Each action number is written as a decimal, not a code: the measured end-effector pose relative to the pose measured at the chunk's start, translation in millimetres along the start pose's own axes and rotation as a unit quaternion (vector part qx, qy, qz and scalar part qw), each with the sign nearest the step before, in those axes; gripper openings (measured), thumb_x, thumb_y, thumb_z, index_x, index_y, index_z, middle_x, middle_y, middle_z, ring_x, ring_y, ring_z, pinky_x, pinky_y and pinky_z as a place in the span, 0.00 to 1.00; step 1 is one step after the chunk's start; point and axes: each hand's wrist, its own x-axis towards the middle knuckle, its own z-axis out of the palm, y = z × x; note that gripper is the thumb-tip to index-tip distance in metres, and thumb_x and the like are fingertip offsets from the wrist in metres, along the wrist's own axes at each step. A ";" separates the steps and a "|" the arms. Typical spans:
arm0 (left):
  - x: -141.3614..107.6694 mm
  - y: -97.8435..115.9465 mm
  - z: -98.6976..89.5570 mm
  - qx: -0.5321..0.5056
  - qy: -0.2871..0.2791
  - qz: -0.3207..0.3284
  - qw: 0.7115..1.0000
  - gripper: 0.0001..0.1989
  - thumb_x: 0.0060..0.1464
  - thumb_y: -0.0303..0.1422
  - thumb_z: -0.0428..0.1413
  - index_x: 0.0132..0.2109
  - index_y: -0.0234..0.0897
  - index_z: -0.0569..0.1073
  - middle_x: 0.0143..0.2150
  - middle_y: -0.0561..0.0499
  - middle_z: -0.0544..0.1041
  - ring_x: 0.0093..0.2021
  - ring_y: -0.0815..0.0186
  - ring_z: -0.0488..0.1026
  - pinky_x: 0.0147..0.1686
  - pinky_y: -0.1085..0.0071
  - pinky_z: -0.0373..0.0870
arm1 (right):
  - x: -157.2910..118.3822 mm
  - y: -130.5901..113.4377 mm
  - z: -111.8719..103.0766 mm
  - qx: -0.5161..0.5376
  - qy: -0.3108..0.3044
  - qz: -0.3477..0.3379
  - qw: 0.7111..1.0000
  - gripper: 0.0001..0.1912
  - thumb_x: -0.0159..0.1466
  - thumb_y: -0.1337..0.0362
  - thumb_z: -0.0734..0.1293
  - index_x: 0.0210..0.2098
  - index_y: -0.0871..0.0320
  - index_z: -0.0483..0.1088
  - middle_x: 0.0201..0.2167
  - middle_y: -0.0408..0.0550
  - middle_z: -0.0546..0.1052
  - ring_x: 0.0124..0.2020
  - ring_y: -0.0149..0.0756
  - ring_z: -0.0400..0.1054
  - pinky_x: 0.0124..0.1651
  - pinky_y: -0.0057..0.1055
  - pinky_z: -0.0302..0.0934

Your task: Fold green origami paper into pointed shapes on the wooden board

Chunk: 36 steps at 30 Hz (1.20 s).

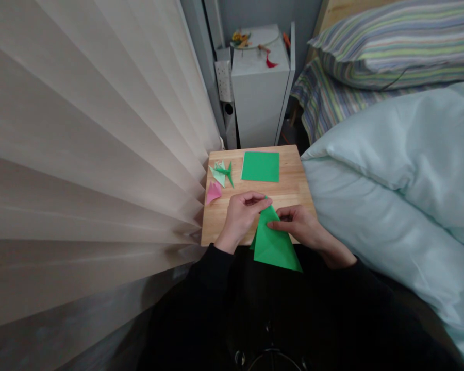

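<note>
A partly folded sheet of green origami paper [275, 246] is held up over the near edge of a small wooden table [224, 221]. Its narrow tip is pinched between the thumb and forefinger of my left hand [244, 212]. Lower on the paper's right edge, my right hand [299, 224] grips it, thumb on the front and fingers behind. Creases cross the paper, and its wide end hangs past the table. Beyond my hands lies flat green paper [260, 166], apparently a stack. Folded green paper pieces [223, 173] and a pink folded piece [214, 192] rest at the table's left.
A pleated curtain [139, 129] hangs along the table's left side. Behind the table stands a white cabinet [259, 103] with small ornaments on top. On the right is a bed with a pale blue quilt [371, 196] and a striped pillow [402, 41].
</note>
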 end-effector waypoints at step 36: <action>-0.8 -10.0 7.7 0.028 -0.008 0.016 0.999 0.08 0.47 0.37 0.70 0.32 0.37 0.83 0.31 0.50 0.82 0.33 0.65 0.77 0.40 0.65 0.74 | 5.9 -5.1 12.8 0.049 0.173 -0.052 0.982 0.23 0.45 0.44 0.81 0.24 0.56 0.76 0.23 0.45 0.77 0.23 0.31 0.64 0.27 0.31 0.54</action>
